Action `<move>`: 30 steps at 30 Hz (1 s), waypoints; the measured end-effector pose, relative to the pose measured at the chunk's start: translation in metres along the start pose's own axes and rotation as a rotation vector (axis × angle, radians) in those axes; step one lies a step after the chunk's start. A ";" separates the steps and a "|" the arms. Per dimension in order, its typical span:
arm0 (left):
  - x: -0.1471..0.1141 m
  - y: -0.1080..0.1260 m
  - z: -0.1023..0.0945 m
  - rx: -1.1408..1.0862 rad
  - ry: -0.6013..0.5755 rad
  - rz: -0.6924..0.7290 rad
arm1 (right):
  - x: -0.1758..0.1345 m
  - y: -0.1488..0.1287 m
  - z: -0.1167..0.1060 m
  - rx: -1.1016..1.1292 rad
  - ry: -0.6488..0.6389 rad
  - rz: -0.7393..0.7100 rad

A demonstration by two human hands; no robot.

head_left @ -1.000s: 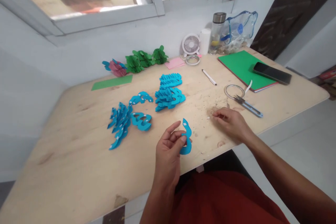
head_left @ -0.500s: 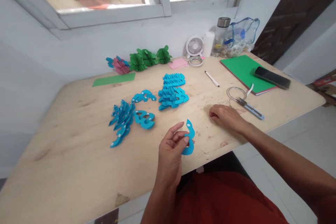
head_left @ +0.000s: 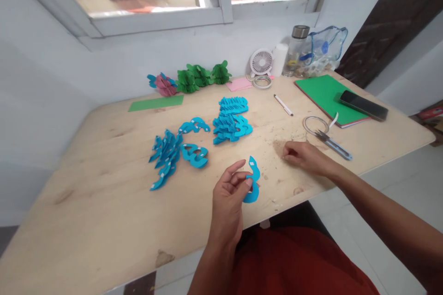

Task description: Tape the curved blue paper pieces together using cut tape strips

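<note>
Pinched between thumb and fingers of my left hand (head_left: 230, 191) is a curvy blue paper cutout (head_left: 255, 175), with a small white square near its top tip. My right hand (head_left: 301, 156) rests low over the table, fingers curled together; anything inside them is too small or hidden to name. Left of my hands lie a folded blue paper piece (head_left: 165, 152) dotted with white squares, a curved blue strip (head_left: 194, 125) and a looped blue cutout (head_left: 194, 155). Farther back sits a stack of pleated blue paper (head_left: 231, 122).
Blue-handled thread snips (head_left: 334, 145) and a tape roll (head_left: 315, 125) lie just beyond my right hand. Behind are a pen (head_left: 283, 105), a phone (head_left: 363, 105) on green sheets (head_left: 320, 87), a small fan (head_left: 261, 62), a bottle (head_left: 296, 50) and green paper shapes (head_left: 200, 76).
The whole view has shifted slightly, so things on the table appear a little farther right. My left hand keeps its hold on the blue cutout; my right hand stays curled near the table.
</note>
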State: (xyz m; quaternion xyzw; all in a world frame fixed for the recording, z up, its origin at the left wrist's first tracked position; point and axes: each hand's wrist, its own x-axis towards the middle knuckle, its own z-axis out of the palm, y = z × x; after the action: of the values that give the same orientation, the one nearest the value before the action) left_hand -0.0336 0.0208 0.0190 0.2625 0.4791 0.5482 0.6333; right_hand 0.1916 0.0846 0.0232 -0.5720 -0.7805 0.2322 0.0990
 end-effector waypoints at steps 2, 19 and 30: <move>0.001 0.000 0.002 0.001 0.002 0.006 | -0.013 0.004 0.004 0.080 0.025 0.025; 0.010 -0.010 0.029 0.021 -0.012 -0.056 | -0.072 0.100 -0.027 -0.092 0.486 0.359; 0.043 -0.024 0.040 0.204 0.047 0.015 | -0.039 0.137 -0.040 -0.193 0.285 0.336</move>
State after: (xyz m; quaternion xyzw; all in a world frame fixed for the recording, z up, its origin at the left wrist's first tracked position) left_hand 0.0098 0.0624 0.0010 0.3162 0.5451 0.5073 0.5878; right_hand 0.3376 0.0908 -0.0026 -0.7275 -0.6712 0.0867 0.1129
